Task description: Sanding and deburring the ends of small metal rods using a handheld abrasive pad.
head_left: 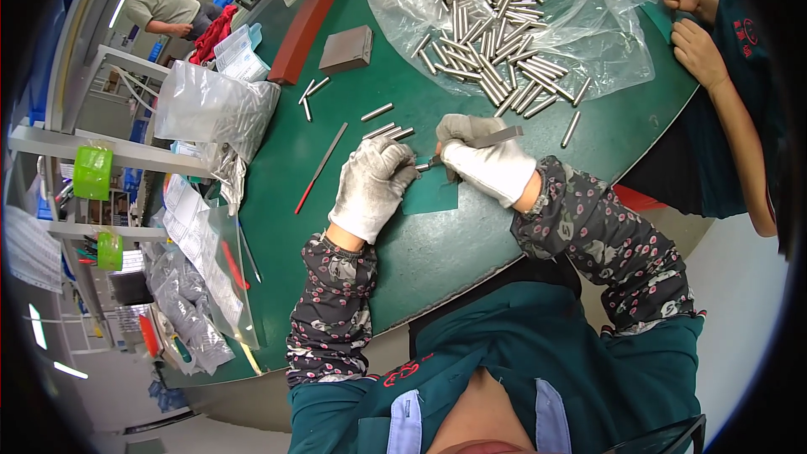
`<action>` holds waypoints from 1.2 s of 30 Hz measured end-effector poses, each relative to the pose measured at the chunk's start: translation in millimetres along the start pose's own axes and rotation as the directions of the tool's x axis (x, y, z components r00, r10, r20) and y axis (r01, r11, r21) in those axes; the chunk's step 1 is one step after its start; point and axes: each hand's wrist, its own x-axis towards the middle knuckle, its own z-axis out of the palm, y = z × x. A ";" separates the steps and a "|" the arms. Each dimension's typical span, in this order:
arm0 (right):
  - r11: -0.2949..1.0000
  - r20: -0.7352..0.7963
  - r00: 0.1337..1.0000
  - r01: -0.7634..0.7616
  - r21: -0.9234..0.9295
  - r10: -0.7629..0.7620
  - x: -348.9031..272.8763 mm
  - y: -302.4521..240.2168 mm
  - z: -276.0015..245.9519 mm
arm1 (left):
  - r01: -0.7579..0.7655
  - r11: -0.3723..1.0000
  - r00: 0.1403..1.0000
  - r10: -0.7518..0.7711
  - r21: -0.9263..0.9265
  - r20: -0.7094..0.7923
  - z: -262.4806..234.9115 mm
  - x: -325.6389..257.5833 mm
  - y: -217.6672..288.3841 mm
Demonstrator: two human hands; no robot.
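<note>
Near my edge of the green table [437,261], my left hand [367,189] pinches a metal pin [423,166] and my right hand [487,164] grips a grey bar [498,137], apparently in close handwork next needing firm steadiness.

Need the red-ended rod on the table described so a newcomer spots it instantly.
On the green table, find the gloved left hand. Just to its left, a thin rod lies slanted. Unlike the short, all-silver pins nearby, it is long and slim, with its lower end red.
</note>
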 end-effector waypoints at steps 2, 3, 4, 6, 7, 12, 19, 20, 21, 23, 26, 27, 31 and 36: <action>1.000 -0.006 1.000 -0.001 -0.028 0.001 0.9 -0.8 0.4 | -0.004 1.000 1.000 0.004 -0.003 0.002 0.7 0.3 -2.7; 0.999 -0.008 1.000 0.000 -0.036 0.000 1.2 -1.2 0.6 | -0.008 1.000 1.000 0.008 -0.006 0.002 1.1 0.5 -3.8; 0.999 -0.009 1.000 0.000 -0.044 -0.001 1.1 -1.1 0.4 | -0.007 1.000 1.000 0.007 -0.006 0.004 1.2 1.1 -3.6; 0.999 -0.012 1.000 0.006 -0.052 -0.006 1.1 0.0 -0.5 | 0.009 1.000 1.000 -0.009 -0.010 0.015 1.2 2.3 -2.8; 0.998 -0.013 1.000 0.013 -0.064 -0.013 1.2 -0.1 -0.7 | 0.009 1.000 1.000 -0.009 -0.011 0.014 1.4 2.2 -3.1; 1.000 -0.010 1.000 -0.008 -0.001 0.008 -0.4 -2.2 -0.5 | 0.004 1.000 1.000 -0.004 -0.005 0.005 2.0 1.1 -3.4; 0.998 0.003 1.000 0.011 -0.066 -0.011 0.5 0.0 -1.3 | 0.016 1.000 1.000 -0.016 -0.002 0.022 2.5 1.5 -3.6; 0.998 0.006 1.000 0.006 -0.070 -0.006 1.7 0.3 -0.3 | 0.026 1.000 0.999 -0.025 -0.008 0.020 2.4 0.8 -4.8; 0.993 0.013 1.000 0.028 -0.111 -0.026 3.0 0.2 1.0 | 0.035 0.999 0.999 -0.035 -0.015 0.017 2.0 0.1 -6.0; 0.988 0.022 0.999 0.038 -0.151 -0.035 3.7 2.6 -1.2 | 0.043 0.999 0.999 -0.042 -0.016 0.033 1.9 1.8 -4.6; 0.973 0.042 0.990 0.142 -0.181 -0.136 6.6 1.1 -2.4 | 0.051 0.999 0.997 -0.050 -0.017 0.055 -0.2 3.8 -3.2; 0.959 0.099 0.985 0.162 -0.232 -0.142 6.6 -1.2 -2.1 | 0.053 0.998 0.997 -0.052 -0.018 0.064 -0.9 4.2 -2.8; 0.983 0.065 0.995 0.080 -0.167 -0.070 1.6 -4.3 0.3 | 0.031 0.999 0.999 -0.030 -0.027 0.028 2.3 1.2 -6.4; 0.991 -0.044 0.999 0.006 0.132 0.000 4.4 0.3 -4.6 | 0.012 0.998 1.000 -0.010 -0.061 0.027 1.5 3.1 -5.7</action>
